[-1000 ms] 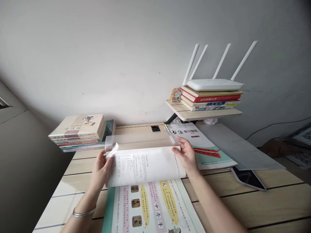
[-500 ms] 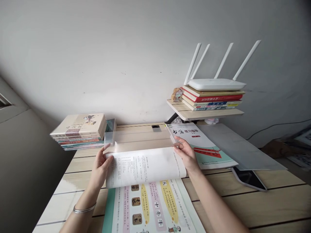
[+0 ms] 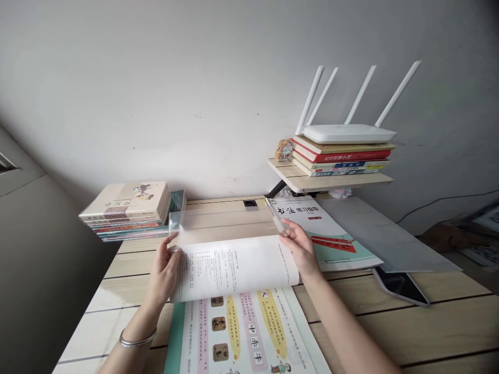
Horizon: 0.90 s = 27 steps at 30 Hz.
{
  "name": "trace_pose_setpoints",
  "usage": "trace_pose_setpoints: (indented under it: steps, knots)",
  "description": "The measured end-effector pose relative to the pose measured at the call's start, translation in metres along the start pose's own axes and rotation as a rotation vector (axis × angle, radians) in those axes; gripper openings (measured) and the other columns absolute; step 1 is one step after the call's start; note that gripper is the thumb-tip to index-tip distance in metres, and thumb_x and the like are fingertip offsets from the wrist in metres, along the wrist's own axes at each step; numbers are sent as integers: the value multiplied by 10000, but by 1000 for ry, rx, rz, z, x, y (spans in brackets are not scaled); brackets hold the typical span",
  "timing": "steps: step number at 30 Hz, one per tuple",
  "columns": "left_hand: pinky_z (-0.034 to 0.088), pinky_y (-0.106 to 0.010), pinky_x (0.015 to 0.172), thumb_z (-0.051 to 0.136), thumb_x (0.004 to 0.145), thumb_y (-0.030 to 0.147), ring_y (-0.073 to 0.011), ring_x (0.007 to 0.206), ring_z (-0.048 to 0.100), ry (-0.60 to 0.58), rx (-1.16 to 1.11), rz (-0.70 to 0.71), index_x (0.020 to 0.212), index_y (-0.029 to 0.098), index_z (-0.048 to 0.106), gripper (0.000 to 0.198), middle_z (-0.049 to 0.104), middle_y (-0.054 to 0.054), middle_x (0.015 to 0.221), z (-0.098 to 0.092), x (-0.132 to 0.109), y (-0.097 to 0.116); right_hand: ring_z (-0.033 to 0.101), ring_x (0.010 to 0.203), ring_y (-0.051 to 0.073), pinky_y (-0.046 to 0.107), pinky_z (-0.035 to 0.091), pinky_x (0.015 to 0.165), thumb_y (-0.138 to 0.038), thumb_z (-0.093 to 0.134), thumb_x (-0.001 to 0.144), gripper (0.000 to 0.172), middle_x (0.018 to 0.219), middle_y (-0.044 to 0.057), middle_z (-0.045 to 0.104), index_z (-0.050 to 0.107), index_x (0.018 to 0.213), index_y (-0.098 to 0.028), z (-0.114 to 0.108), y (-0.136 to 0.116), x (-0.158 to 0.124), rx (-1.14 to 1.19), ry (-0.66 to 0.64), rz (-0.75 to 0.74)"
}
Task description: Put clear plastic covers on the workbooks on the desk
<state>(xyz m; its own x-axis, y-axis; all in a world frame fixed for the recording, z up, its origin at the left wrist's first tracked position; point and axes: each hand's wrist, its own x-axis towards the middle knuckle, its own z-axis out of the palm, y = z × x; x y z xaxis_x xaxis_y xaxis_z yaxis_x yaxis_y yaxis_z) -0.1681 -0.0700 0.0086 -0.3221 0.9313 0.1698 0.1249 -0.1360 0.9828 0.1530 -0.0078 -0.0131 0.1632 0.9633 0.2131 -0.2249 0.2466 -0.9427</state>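
An open book point(image 3: 234, 327) with printed, illustrated pages lies in front of me. Its white cover leaf point(image 3: 237, 267) is lifted and bowed, with small print on it. A clear plastic book cover point(image 3: 226, 226) extends beyond the far edge of that leaf. My left hand point(image 3: 166, 267) is closed on the left edge, thumb on top, where leaf and plastic meet. On the right edge, my right hand point(image 3: 298, 246) pinches the plastic and the leaf between thumb and fingers. Fingers under the sheet are partly hidden.
A calligraphy book point(image 3: 323, 228) lies to the right, beside a translucent plastic sheet point(image 3: 385, 234) partly over a phone point(image 3: 403, 288). Stacked books point(image 3: 125, 208) stand at the back left. A raised shelf point(image 3: 335, 182) holds books and a white router point(image 3: 346, 134).
My left hand has shifted slightly along the left edge, its fingers curling in more. My right hand and the leaf stay almost where they were.
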Motion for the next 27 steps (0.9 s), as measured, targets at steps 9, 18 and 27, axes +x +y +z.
trace_pose_setpoints:
  steps: [9, 18, 27]
  knots:
    - [305, -200, 471, 632, 762, 482, -92, 498, 399, 58, 28, -22, 1031, 200, 567, 395, 448, 70, 583, 3, 5, -6, 566, 618, 160, 273, 435, 571, -447, 749, 665, 498, 730, -4, 638, 601, 1089, -232, -6, -4, 1, -37, -54, 99]
    - [456, -247, 631, 665, 749, 484, -157, 719, 590, 26, -93, -32, 980, 194, 567, 383, 616, -13, 791, 3, 2, -1, 628, 677, 227, 336, 499, 643, -508, 767, 622, 348, 677, 40, 683, 675, 720, -187, 0, -5, -3, -142, -118, 169]
    - [510, -306, 728, 726, 703, 472, -227, 901, 644, -17, -183, -58, 1018, 209, 562, 442, 668, -51, 878, 7, -1, 5, 550, 533, 178, 285, 463, 491, -573, 713, 664, 373, 532, -3, 582, 641, 664, -207, -6, 9, -2, -234, -28, 47]
